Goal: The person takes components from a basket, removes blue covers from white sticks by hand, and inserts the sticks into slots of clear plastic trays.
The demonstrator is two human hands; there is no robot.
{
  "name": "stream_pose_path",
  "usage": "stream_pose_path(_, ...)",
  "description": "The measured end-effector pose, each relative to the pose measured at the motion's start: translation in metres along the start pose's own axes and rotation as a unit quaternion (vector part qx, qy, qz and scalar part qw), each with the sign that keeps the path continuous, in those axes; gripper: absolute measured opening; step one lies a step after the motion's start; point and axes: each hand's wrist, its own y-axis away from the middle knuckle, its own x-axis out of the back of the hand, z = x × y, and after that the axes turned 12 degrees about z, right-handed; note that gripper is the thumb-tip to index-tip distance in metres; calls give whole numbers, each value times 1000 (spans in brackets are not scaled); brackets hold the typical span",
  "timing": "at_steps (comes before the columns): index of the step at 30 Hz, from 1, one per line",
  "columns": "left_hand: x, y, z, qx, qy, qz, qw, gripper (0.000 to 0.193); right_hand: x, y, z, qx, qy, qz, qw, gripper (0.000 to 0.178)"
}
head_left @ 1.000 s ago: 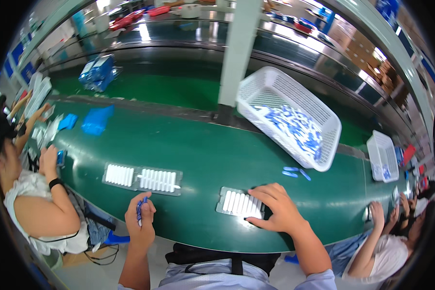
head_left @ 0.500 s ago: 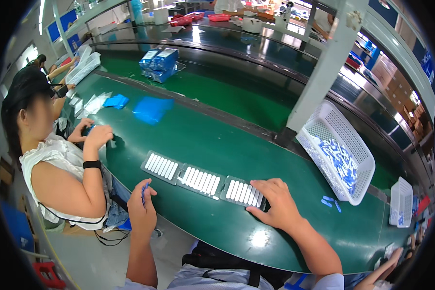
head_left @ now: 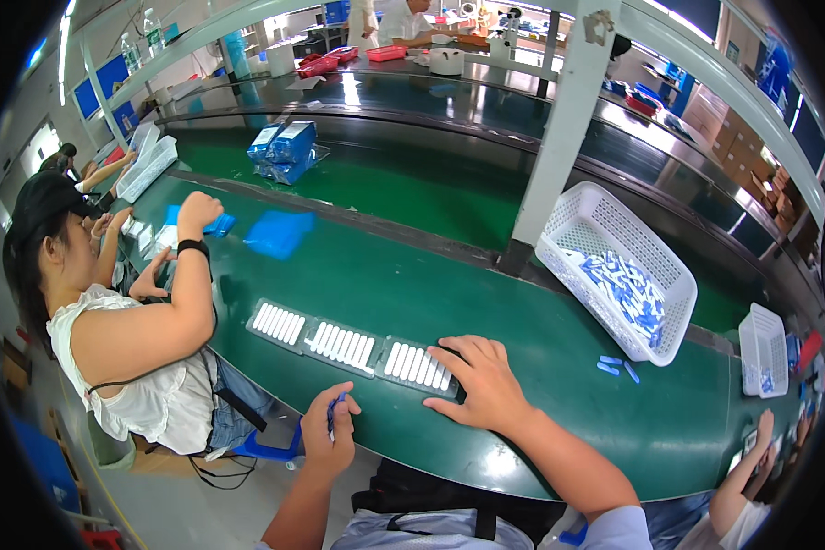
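My left hand [head_left: 330, 429] is raised over the table's near edge. Its fingers close around several small dark-blue strips [head_left: 335, 410]. On the green table, three clear plastic trays lie end to end in a slanting row: a left tray [head_left: 278, 323], a middle tray [head_left: 341, 346] and a right tray [head_left: 418, 365]. Each carries a line of white sticks. Over the right tray's end, my right hand [head_left: 486, 383] is spread open, thumb by the near edge and fingers by the far one. It touches that end without wrapping round it.
A white basket [head_left: 669, 275] of blue-and-white pieces stands right of a pillar [head_left: 559, 128]. Loose blue pieces [head_left: 614, 365] lie before it. A smaller basket [head_left: 763, 353] stands farther right. Blue film [head_left: 280, 233] lies farther back. At left, a co-worker's arm [head_left: 188, 284] extends over the table.
The view has shifted. My left hand has come right, closer to the trays, still holding the blue strips. My right hand stays at the right tray's end. The co-worker's hand has lifted and reached farther out.
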Motion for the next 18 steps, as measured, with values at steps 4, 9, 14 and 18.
stream_pose_path(4,-12,10,-25,-111,-62,35,991,29,6,0,3,15,14,27,999,61)
stream_pose_path(9,-11,21,-38,-146,-62,118,980,24,11,-1,9,38,6,51,998,55)
stream_pose_path(14,-14,21,-39,-169,-49,128,976,24,10,-3,6,47,-21,68,996,59)
stream_pose_path(18,-15,22,-39,-170,-49,135,975,24,2,-6,-5,47,-18,56,997,68)
